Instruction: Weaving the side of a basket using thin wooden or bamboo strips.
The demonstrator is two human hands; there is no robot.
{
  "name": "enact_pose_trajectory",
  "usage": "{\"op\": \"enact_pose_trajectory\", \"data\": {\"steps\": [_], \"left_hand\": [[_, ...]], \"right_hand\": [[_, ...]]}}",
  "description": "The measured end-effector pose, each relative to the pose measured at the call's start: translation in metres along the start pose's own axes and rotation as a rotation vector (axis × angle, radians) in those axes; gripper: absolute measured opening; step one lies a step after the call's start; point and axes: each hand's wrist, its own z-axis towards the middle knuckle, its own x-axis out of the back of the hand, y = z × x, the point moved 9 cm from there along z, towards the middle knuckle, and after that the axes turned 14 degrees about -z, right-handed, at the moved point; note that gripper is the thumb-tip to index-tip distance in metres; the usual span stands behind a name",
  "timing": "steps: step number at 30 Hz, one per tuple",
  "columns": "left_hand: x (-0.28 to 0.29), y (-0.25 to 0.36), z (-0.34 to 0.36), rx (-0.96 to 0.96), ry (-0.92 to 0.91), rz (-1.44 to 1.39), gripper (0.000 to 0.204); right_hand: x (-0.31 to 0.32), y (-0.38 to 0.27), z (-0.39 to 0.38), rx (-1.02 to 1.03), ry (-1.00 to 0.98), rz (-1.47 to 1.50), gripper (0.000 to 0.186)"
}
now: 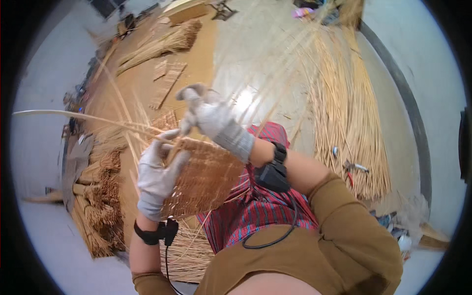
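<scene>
I see my left hand in a whitish glove with fingers curled on the left side of a brown woven cane panel, where loose pale strands stick out. My right hand, also gloved and slightly blurred, is raised above the panel's top edge, its fingers bent closed around something I cannot make out, beside the upper strands. The panel is tilted over my lap, which is covered by red and blue striped cloth.
Long cane strands lie right, with red-handled cutters on them. Tied bundles are stacked left; another bundle and small woven pieces lie ahead on tan sheeting. Walls border both sides.
</scene>
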Motion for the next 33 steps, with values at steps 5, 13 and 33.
{"op": "enact_pose_trajectory", "data": {"steps": [5, 13, 33], "left_hand": [[0.011, 0.002, 0.01, -0.203, 0.043, 0.244, 0.021], [0.045, -0.04, 0.017, -0.067, 0.112, 0.231, 0.036], [0.003, 0.022, 0.016, -0.318, 0.153, 0.446, 0.037]], "right_hand": [[0.039, 0.05, -0.053, -0.034, -0.25, -0.032, 0.042], [0.337, 0.289, -0.449, -0.586, -0.491, -1.699, 0.016], [0.254, 0.394, -0.587, -1.432, -0.484, -1.208, 0.047]]}}
